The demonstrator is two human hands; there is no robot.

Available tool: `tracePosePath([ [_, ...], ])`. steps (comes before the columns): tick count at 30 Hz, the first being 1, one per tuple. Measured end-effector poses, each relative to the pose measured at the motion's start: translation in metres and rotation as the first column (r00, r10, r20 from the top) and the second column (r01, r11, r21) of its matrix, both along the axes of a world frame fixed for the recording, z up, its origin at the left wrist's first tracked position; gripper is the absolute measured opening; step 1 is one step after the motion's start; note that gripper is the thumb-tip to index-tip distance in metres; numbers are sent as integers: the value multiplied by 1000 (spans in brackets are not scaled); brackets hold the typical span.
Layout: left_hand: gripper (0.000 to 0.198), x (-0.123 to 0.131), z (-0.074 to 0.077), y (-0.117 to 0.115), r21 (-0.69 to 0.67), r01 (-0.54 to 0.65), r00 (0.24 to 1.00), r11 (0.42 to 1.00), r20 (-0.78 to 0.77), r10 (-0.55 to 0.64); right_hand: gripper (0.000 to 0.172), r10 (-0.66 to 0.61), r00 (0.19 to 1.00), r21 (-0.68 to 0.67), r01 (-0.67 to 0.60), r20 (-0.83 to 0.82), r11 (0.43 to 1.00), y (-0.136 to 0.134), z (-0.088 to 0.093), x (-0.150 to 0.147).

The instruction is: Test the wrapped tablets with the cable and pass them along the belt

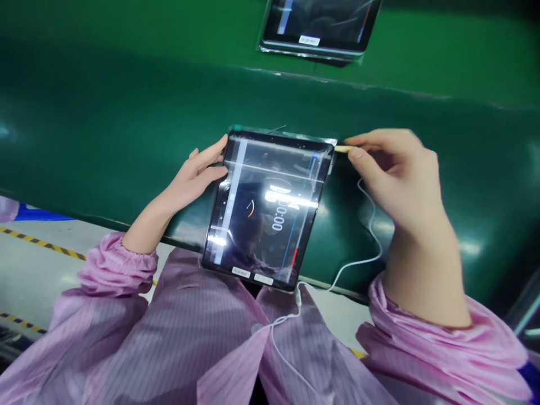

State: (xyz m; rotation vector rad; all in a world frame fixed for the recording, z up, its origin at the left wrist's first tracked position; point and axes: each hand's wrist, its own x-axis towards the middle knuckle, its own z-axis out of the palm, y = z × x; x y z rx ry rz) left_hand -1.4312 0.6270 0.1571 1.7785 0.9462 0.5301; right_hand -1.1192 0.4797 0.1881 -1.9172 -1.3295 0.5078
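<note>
A tablet (261, 225) in clear film lies tilted at the front edge of the green bench, its lit screen showing a timer readout and a small arc. My left hand (194, 177) grips its left edge near the upper corner, thumb at the rim and fingertips partly hidden. At the upper right corner, my right hand (400, 174) pinches a slim pale yellow plug-like piece (342, 149) whose tip meets the tablet's side. Whether it is inserted, I cannot tell. A white cable (373, 225) hangs from under my right hand and runs to the tablet's lower right corner, then across my clothing.
Another tablet (320, 25) in clear film lies farther back on the green bench surface (126, 112). Two white labels sit along the near tablet's lower rim. Beyond the bench's front edge, the pale floor (46, 270) has yellow-and-black striped tape.
</note>
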Motion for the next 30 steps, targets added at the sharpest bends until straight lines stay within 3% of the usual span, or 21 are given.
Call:
tracePosePath([
  [2, 55, -3, -4, 1, -64, 46, 999, 997, 26, -44, 25, 21, 981, 87, -38, 193, 995, -27, 18, -16],
  [4, 61, -5, -9, -1, -85, 66, 997, 994, 45, -62, 28, 203, 963, 84, -220, 178, 972, -62, 36, -32],
  [7, 67, -6, -17, -6, -29, 96, 995, 995, 38, -95, 34, 583, 812, -5, -583, -31, 812, -116, 45, -54],
  [9, 72, -5, -21, -8, 29, 112, 993, 993, 28, -113, 29, 661, 744, -52, -667, -102, 743, -145, 37, -70],
  [13, 84, -1, -25, -11, 117, 96, 995, 988, 21, -99, 23, 613, 789, -86, -615, -46, 784, -178, 11, -99],
  [16, 90, 2, -24, -13, 122, 91, 995, 988, 17, -93, 23, 524, 851, -43, -525, -34, 850, -192, 3, -112],
  [25, 102, 1, -22, -19, 54, 84, 994, 995, 69, -87, 56, 271, 962, 99, -266, -36, 959, -205, 24, -136],
  [28, 102, -4, -25, -18, 23, 101, 989, 995, 105, -103, 52, 168, 979, 265, -133, -114, 955, -194, 37, -148],
  [30, 104, -7, -26, -19, 26, 105, 986, 994, 127, -107, 47, 191, 960, 344, -111, -207, 932, -183, 47, -152],
])
